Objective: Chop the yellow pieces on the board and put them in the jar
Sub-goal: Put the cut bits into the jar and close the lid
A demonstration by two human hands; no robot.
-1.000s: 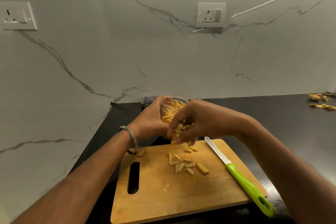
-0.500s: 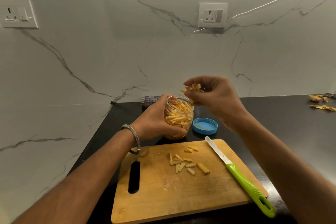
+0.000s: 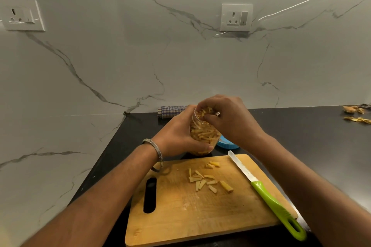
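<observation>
Holding the jar (image 3: 202, 136) at frame centre: your left hand (image 3: 176, 136) wraps its glass wall, fingers curled round the lower part, so the jar sits tilted just above the far edge of the board (image 3: 180, 220).

Right hand (image 3: 226, 120): bunched over the jar's mouth, fingertips pinching a small cluster of yellow pieces at the rim. Whether any have left your fingers cannot be told.

Jar contents: yellow strips, packed nearly to the top.

Yellow pieces (image 3: 208, 180): a loose scatter on the board's middle, below the jar, with two more nearer its far edge.

Knife (image 3: 267, 192): lying diagonally along the board's right side, green handle towards the lower right corner of the frame, overhanging the board. No hand on it.

Blue lid (image 3: 228, 143): on the dark counter (image 3: 301, 126), just right of the jar, partly hidden by your right wrist.

Risks, as judged:
- Spillage. The jar looks close to full and tilted; pieces pushed in at the rim may slide back out onto the counter.
- Knife. Your right forearm passes above the blade; dropping back for the remaining pieces may brush it or knock the overhanging handle.
- Stragglers. The two pieces near the board's far edge are easily missed.
</observation>
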